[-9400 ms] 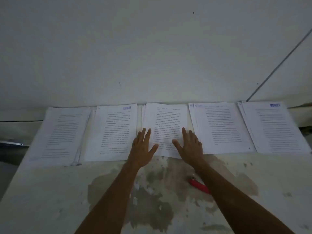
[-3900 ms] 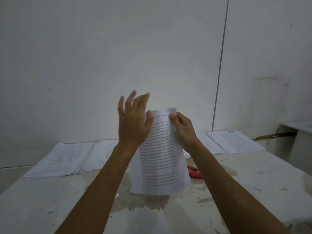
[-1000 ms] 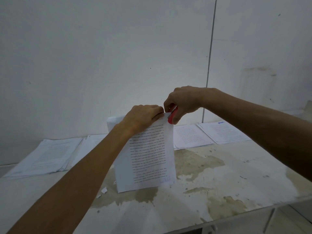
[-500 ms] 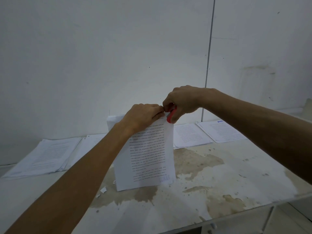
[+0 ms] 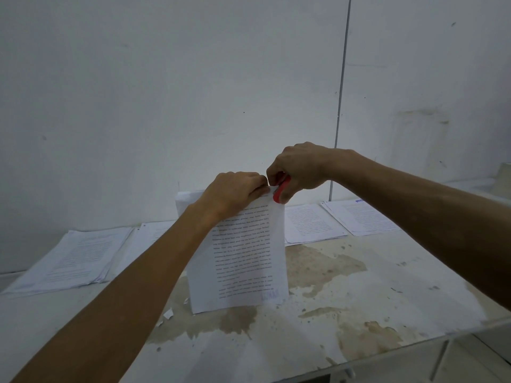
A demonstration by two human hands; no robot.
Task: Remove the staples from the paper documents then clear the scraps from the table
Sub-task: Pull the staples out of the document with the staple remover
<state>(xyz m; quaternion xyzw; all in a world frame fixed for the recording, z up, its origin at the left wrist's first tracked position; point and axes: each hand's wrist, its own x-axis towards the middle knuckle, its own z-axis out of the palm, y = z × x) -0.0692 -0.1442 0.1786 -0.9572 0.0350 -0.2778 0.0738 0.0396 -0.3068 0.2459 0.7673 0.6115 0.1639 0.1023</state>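
Observation:
A printed paper document (image 5: pixel 243 261) is held upright above the table, its lower edge near the tabletop. My left hand (image 5: pixel 235 192) pinches its top edge close to the upper right corner. My right hand (image 5: pixel 298 170) grips a red staple remover (image 5: pixel 280 190) pressed against that same corner. The staple itself is hidden between my fingers. Small white paper scraps (image 5: pixel 167 315) lie on the table just left of the document's lower edge.
Other stapled documents lie along the wall: one stack at far left (image 5: pixel 74 258), another partly behind my left arm (image 5: pixel 154 230), and two at right (image 5: pixel 312 223) (image 5: pixel 359 217). The stained white table (image 5: pixel 345 286) ends at a front edge at lower right.
Over the last second both hands stay at the document's top right corner with the red staple remover; only slight shifts. Earlier the document was lifted from the row and the remover taken from the table.

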